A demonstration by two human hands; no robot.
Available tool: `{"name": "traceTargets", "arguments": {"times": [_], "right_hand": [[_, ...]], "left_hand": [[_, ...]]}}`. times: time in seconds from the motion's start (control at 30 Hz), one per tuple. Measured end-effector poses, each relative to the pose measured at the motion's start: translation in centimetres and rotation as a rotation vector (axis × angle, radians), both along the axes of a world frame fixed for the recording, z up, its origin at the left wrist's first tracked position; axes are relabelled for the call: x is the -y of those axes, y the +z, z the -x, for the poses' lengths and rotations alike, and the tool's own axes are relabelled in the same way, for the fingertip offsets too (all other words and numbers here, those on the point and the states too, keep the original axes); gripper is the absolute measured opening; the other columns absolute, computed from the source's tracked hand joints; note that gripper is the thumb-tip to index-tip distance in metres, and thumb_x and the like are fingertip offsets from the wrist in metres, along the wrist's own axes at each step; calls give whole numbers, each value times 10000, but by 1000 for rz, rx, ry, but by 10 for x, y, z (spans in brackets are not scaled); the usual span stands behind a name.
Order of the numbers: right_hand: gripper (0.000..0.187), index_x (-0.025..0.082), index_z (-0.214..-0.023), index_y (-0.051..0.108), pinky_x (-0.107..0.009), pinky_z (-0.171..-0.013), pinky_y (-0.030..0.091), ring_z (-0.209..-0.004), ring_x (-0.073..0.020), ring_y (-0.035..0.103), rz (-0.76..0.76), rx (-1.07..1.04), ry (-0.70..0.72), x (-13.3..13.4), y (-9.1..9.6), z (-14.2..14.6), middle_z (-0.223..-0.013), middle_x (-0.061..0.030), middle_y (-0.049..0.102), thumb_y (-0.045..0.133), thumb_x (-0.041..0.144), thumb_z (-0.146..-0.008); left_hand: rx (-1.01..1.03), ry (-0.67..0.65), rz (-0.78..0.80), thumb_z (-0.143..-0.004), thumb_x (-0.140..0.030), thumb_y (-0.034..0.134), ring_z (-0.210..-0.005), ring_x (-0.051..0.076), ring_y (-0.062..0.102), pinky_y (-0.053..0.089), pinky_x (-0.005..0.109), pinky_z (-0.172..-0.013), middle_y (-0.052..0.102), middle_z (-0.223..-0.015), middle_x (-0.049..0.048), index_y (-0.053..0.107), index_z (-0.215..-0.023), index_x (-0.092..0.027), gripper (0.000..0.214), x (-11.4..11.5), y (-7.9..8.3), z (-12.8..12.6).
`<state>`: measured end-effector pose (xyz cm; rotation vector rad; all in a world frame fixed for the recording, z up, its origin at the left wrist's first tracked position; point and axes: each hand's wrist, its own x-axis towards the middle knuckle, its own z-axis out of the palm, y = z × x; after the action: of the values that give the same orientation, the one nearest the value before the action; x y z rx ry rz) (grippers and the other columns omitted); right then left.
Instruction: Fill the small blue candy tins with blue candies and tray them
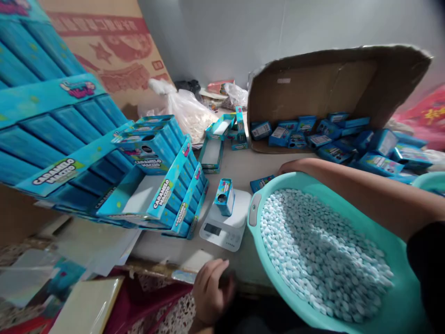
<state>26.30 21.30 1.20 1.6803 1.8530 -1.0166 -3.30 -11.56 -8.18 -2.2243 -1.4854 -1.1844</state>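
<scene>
My left hand rests at the table's front edge, fingers curled, with nothing visible in it. My right arm reaches across a turquoise tub full of pale blue candies. Behind the tub's far rim, my right hand shows only in part; its fingers are hidden. Close to it, a flat blue carton lies on the table, partly covered by the rim. A small blue box stands upright on a white digital scale, between my left hand and the display trays.
Blue display trays of boxes are stacked high on the left. Empty trays lie further back. An open cardboard carton holds many blue boxes at the back right. A plastic bag sits by the wall.
</scene>
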Motion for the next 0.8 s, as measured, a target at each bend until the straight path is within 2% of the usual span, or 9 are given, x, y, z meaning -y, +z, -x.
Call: {"name": "traceTargets", "arguments": {"times": [0.2,0.37,0.47,0.53,0.6,0.7,0.8], "right_hand": [[313,127,-1154,664,-392,-872,572,-1033,-253,652,-72,26,40,-1,-1,1,-1182,-62,654,646,371,-959],[252,133,-1075,684,-396,-894,560,-1016,-227,659,-223,19,106,-5,8,9,-1127,-59,679,649,355,-959],[339,158,-1237,636,-441,-981,507,-1145,-261,613,-358,19,113,-6,13,23,-1308,-114,621,658,325,-942],[478,202,-1377,561,-415,-1027,459,-1244,-292,560,-428,-29,125,-5,13,33,-1455,-135,533,655,275,-914],[539,220,-1418,537,-359,-1021,443,-1265,-309,550,-453,-96,144,-2,11,42,-1489,-120,520,642,275,-892],[445,216,-1325,620,-307,-939,480,-1163,-279,623,-391,-182,178,1,8,46,-1346,-85,648,590,400,-921],[443,236,-1203,699,-268,-851,513,-1065,-246,673,-257,-236,244,1,7,44,-1186,-42,733,674,506,-853]], "left_hand": [[-10,4,-13,-878,-153,604,-745,176,704,576,276,-721,719,-824,73,613,-1041,-178,165,-2,4,0],[16,-5,-1,-869,-145,601,-713,169,697,571,270,-694,714,-808,60,614,-1028,-189,165,-1,2,0],[34,-2,9,-858,-141,626,-748,170,693,577,273,-706,700,-841,62,602,-1063,-190,212,-1,1,-1],[111,67,49,-843,-176,675,-872,203,700,593,319,-786,692,-934,89,582,-1134,-180,306,-3,4,-5],[260,218,171,-823,-259,721,-1079,272,668,583,413,-909,657,-1154,162,520,-1287,-154,516,-9,9,-10],[467,462,417,-796,-433,743,-1348,387,497,491,543,-1057,437,-1479,279,312,-1506,-96,896,-23,18,-17],[539,532,564,-831,-545,681,-1437,419,388,369,596,-1152,379,-1540,293,256,-1541,-68,955,-35,23,-20]]}}
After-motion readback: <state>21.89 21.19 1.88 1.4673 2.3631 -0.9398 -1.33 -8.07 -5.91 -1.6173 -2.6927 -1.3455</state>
